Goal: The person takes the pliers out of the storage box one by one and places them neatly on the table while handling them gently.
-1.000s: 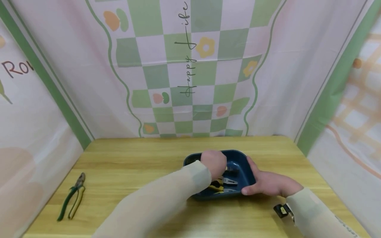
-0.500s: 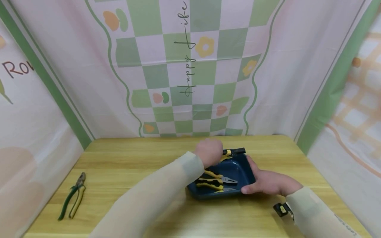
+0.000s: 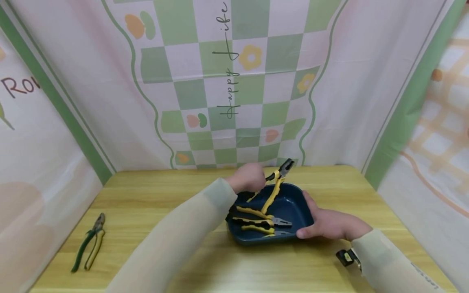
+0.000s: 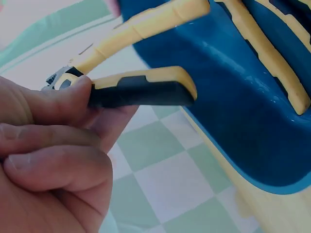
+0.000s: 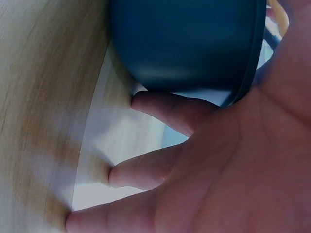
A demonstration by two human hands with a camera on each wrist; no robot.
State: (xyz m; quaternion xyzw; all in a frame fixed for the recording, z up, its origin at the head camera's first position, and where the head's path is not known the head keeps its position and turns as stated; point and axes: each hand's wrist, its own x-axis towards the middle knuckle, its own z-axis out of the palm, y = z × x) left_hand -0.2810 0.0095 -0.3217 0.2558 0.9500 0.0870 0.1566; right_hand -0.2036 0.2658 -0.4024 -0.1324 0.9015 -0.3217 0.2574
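My left hand [image 3: 250, 177] holds a pair of pliers [image 3: 281, 175] with yellow and black handles, above the back rim of a dark blue bin [image 3: 294, 203]. The pliers' head points up and right, and the handles are spread apart. In the left wrist view, my thumb and fingers pinch one handle [image 4: 141, 92] close to the joint. More yellow-handled pliers [image 3: 280, 222] lie inside the bin, near its front wall. My right hand [image 3: 329, 224] grips the bin's right end, thumb on the front rim. The right wrist view has other fingers [image 5: 146, 170] stretched down to the table.
Pliers with green and yellow handles [image 3: 91, 242] lie at the table's left side. A small black device [image 3: 346, 258] sits at the right cuff. Printed cloth [image 3: 234, 101] hangs behind the wooden table [image 3: 176, 191] and on both sides.
My left hand has come out of the bin with the pliers, rising toward the back left. The pliers have tilted head-up and their handles now show spread. The right hand stays on the bin.
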